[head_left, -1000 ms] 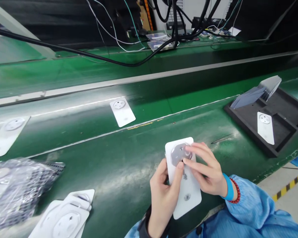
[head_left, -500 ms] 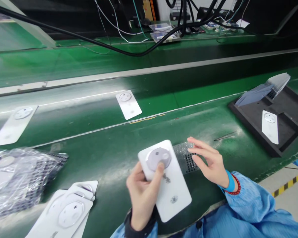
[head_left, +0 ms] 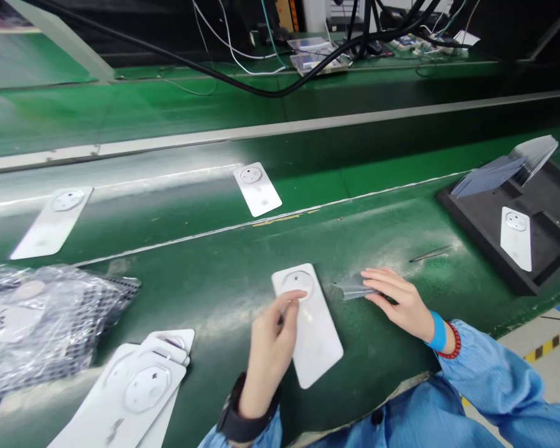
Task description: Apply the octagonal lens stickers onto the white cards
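Note:
A white panel (head_left: 318,342) with a round dial lies on the green bench just in front of me. Over its dial end is my left hand (head_left: 276,333), thumb and forefinger bent toward each other at the dial; whether they pinch anything is too small to tell. To the right, my right hand (head_left: 399,298) has its fingers closed on the edge of a clear sheet (head_left: 352,287), which is curled up off the bench. Tweezers (head_left: 430,254) lie beyond that hand.
Stacked white panels (head_left: 121,398) and a clear plastic bag of parts (head_left: 42,323) occupy the left. Single panels (head_left: 257,190) lie farther back. A black tray (head_left: 490,239) holds a panel and upright sheets at right. A black cable (head_left: 270,93) hangs across the back.
The held white panel has gone down onto the bench, and my left hand has shifted from gripping its side to its dial. My right hand has taken the clear sheet and bent it up.

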The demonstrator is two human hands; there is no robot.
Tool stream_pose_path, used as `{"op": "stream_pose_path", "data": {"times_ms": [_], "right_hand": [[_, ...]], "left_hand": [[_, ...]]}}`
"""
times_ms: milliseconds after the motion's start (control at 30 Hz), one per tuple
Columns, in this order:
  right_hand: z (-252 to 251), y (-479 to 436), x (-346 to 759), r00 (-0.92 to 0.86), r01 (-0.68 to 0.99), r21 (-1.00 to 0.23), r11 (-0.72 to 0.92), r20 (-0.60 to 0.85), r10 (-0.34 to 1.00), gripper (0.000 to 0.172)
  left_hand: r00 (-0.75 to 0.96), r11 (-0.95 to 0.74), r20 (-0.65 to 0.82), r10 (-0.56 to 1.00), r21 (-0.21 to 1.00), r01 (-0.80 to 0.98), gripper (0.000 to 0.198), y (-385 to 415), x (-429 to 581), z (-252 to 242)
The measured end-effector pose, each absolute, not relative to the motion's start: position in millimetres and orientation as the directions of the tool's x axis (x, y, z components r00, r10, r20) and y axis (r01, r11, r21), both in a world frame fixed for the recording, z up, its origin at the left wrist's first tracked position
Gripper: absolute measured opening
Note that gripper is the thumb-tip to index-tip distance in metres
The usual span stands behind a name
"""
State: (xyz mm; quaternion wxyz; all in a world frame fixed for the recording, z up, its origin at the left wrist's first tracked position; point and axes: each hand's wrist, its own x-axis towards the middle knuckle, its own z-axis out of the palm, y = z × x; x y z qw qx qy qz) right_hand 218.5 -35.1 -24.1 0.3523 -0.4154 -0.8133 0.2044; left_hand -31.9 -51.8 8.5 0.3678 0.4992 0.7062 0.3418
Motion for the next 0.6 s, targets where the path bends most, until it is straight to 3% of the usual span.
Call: {"op": "stream_pose_path", "data": {"times_ms": [133, 333, 400, 500, 600], "right_hand": [[-12, -46, 228, -0.439, 0.528, -0.576, 0.624, 0.444, 0.781, 0.028], [4, -41, 228, -0.55, 0.513, -0.549, 0.659, 0.378, 0.744, 0.029], [11, -34, 220, -0.523, 0.475, -0.586, 0.657, 0.412, 0.746, 0.02], [15, -24, 204, -0.474, 0.402, -0.637, 0.658, 0.47, 0.744, 0.016], [13, -19, 194, -0.461, 0.379, -0.684, 0.623, 0.444, 0.768, 0.02]], "left_hand": [[0.02, 0.222, -0.239, 0.971, 0.929, 0.296, 0.033, -44, -3, 10], [0.063, 0.18, -0.206, 0.977, 0.941, 0.285, 0.022, -43, 13, 9], [0.073, 0.164, -0.194, 0.978, 0.94, 0.3, 0.021, -44, 14, 9], [0.114, 0.057, -0.105, 0.988, 0.932, 0.358, 0.021, -45, 17, 10], [0.193, -0.156, 0.078, 0.978, 0.887, 0.436, 0.023, -48, 17, 10]]}}
